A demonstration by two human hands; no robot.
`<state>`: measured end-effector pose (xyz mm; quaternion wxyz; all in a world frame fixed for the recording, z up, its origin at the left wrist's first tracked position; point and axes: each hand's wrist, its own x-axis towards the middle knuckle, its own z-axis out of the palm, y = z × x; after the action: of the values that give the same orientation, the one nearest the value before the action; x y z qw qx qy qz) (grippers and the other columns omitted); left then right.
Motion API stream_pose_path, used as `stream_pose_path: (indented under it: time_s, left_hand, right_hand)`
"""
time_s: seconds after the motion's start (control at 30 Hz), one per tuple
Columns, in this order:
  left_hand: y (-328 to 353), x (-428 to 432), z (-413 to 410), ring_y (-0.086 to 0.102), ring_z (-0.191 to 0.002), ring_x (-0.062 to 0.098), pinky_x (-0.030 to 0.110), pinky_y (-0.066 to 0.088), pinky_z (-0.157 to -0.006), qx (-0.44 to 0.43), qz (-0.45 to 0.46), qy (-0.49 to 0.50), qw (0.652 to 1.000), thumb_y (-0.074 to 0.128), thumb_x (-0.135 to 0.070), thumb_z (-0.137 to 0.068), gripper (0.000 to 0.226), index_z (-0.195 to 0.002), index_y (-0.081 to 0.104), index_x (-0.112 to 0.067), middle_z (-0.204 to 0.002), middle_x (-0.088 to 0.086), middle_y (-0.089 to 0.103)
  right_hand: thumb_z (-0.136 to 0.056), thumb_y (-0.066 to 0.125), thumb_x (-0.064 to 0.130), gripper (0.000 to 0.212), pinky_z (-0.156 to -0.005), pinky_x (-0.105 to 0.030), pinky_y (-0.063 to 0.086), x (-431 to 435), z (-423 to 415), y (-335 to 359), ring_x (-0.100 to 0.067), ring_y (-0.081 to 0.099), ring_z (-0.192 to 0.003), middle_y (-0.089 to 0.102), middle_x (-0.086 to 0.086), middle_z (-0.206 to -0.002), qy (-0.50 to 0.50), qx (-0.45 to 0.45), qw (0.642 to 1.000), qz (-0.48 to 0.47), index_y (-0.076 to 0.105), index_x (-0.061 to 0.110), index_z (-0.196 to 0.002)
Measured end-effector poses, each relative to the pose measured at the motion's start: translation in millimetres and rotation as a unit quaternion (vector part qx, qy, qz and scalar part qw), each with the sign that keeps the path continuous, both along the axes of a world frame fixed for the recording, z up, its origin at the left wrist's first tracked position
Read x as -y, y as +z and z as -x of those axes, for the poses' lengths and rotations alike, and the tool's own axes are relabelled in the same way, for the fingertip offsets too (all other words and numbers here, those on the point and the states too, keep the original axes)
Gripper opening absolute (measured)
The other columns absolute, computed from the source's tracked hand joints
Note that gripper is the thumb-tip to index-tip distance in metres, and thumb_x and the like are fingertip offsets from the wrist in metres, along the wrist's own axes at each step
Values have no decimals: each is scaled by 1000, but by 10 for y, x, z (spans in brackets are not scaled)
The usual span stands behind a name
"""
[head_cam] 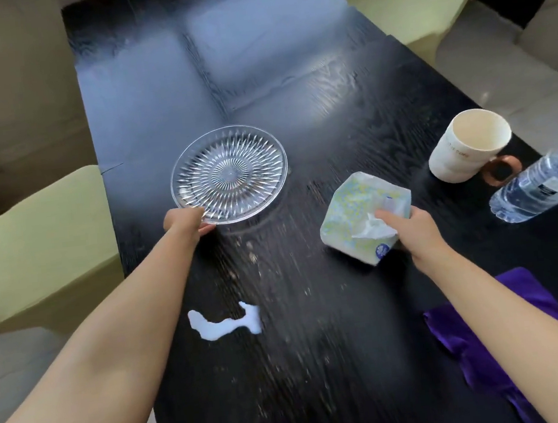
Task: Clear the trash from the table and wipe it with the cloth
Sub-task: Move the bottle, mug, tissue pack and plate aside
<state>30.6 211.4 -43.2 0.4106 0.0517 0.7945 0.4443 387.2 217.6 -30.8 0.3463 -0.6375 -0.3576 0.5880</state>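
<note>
Fingers of the left hand [187,222] pinched the glass plate's [229,174] near rim; the right hand [409,223] clasped the tissue pack [360,213]. Purple cloth [490,337] lay near-right on the black table [292,89], crumbs [250,247] scattered between.

Upper half of the table [254,58] is bare, you can sweep there. Mid-frame is crowded: glass plate [229,174] left-centre, tissue pack [357,217] centre-right, mug [467,146] and tilted bottle [543,183] at right edge. Open lane between plate and pack.
</note>
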Motion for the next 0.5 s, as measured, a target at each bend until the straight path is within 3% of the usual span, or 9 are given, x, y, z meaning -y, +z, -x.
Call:
stream_pose_path:
  time_s: [0.07,0.2,0.37,0.43,0.5]
  left_hand:
    - [-13,12,17,65,-82,24,29,56,-61,6,-9,-1,1000,56,10,-84,38,-121,51,6,-115,19,63]
    - [148,51,-58,56,-53,14,15,45,-32,-12,-40,-4,999,50,12,-83,14,-93,55,3,-75,9,57]
    - [311,278,-296,50,-28,4,12,41,-31,-42,-74,-81,993,46,6,-85,21,-73,55,-8,-64,5,53]
    - [348,403,-478,46,-27,3,13,40,-31,-59,-90,-137,985,43,5,-85,29,-64,53,-12,-53,0,53]
    - [392,506,-692,45,-33,8,19,39,-36,-69,-101,-194,973,43,1,-82,22,-65,54,-8,-55,5,51]
  right_hand:
    - [-85,66,14,19,-45,-16,50,48,20,29,-13,63,-71,66,1,-84,-11,-11,1000,1,62,15,-104]
    - [-86,64,16,24,-46,-18,50,187,71,75,-15,64,-72,67,-1,-87,-41,-27,999,16,61,13,-110]
    - [-90,58,20,20,-52,-24,53,528,47,164,-15,63,-73,66,-2,-88,-120,-51,991,38,59,12,-109]
    - [-90,59,22,23,-56,-26,55,690,-38,221,-16,63,-72,65,-3,-87,-178,-56,982,40,58,11,-110]
    - [-89,60,22,28,-63,-32,54,856,-204,304,-18,63,-72,65,-7,-92,-239,-55,968,45,57,8,-114]
